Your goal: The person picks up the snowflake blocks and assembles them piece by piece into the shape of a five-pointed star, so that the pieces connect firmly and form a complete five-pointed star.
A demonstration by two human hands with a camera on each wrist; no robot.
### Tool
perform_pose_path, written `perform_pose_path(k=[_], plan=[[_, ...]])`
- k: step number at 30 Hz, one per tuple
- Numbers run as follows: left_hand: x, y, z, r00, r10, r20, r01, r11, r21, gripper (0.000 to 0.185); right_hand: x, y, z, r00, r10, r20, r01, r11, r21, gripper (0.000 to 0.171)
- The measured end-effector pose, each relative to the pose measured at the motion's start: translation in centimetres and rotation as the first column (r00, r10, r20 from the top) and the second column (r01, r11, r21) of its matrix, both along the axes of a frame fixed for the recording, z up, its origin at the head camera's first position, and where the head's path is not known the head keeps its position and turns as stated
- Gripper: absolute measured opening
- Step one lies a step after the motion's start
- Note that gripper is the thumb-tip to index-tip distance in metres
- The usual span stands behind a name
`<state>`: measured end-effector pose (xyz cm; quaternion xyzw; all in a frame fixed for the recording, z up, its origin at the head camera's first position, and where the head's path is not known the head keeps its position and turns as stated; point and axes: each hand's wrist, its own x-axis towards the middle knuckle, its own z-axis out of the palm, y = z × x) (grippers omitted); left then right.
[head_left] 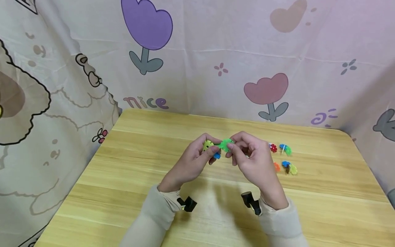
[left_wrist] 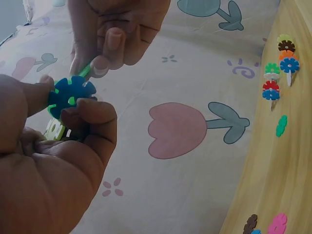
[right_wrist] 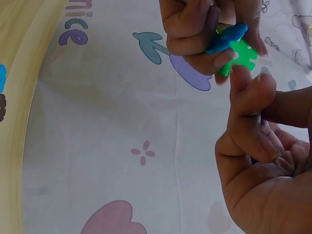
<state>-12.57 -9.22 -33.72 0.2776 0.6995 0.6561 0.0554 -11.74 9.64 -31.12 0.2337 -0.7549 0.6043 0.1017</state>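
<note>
My left hand (head_left: 192,161) pinches a small cluster of notched plastic snowflake discs above the table. In the cluster are a yellow disc (head_left: 208,145) and a blue disc (left_wrist: 73,95), which faces the left wrist camera between thumb and fingers. A bright green disc (head_left: 226,145) stands at the cluster's right side. With thumb and forefinger, my right hand (head_left: 253,159) pinches the green disc's outer edge. Both hands are close together; fingers hide part of the cluster. In the right wrist view, the green disc (right_wrist: 243,54) lies against the blue one (right_wrist: 228,39).
Right of my hands, joined discs lie on the wooden table (head_left: 123,164): a red one (head_left: 273,148), a blue-green pair (head_left: 285,149) and a blue, brown and yellow group (head_left: 289,167). The left wrist view shows a loose green disc (left_wrist: 281,126) and a pink disc (left_wrist: 278,224). A printed cloth (head_left: 200,85) hangs behind.
</note>
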Motion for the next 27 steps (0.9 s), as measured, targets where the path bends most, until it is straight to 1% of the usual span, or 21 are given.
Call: perform_pose_path(k=[4,10,18,20,23,27], plan=[[-0.04,0.24,-0.05,1.0,0.015,-0.002,-0.015,1.0,-0.004,0.021,-0.16,-0.15,-0.15,1.0,-0.015,-0.002,0.015,1.0,0.022,0.007],[-0.16,0.34,-0.28,0.999,0.032,-0.011,-0.032,0.999,-0.004,0.02,-0.5,-0.23,-0.32,0.999,-0.041,0.026,0.039,0.996,0.074,0.007],[-0.16,0.44,-0.26,0.999,0.038,-0.007,-0.038,0.999,-0.026,0.02,-0.65,-0.03,-0.36,0.996,-0.039,0.084,0.034,0.997,0.062,0.005],[-0.14,0.46,-0.24,0.999,0.039,0.001,-0.039,0.999,-0.036,0.019,-0.65,0.02,-0.34,0.995,-0.034,0.092,0.028,0.998,0.061,0.005],[-0.23,0.32,-0.22,1.0,0.022,0.011,-0.021,0.998,-0.051,0.019,-0.65,0.17,-0.28,0.994,-0.016,0.108,0.01,0.998,0.057,0.006],[-0.33,-0.4,-0.11,0.999,-0.018,0.045,0.021,0.998,-0.062,0.015,-0.67,0.42,-0.25,0.987,0.062,0.149,-0.068,0.997,0.036,0.005]])
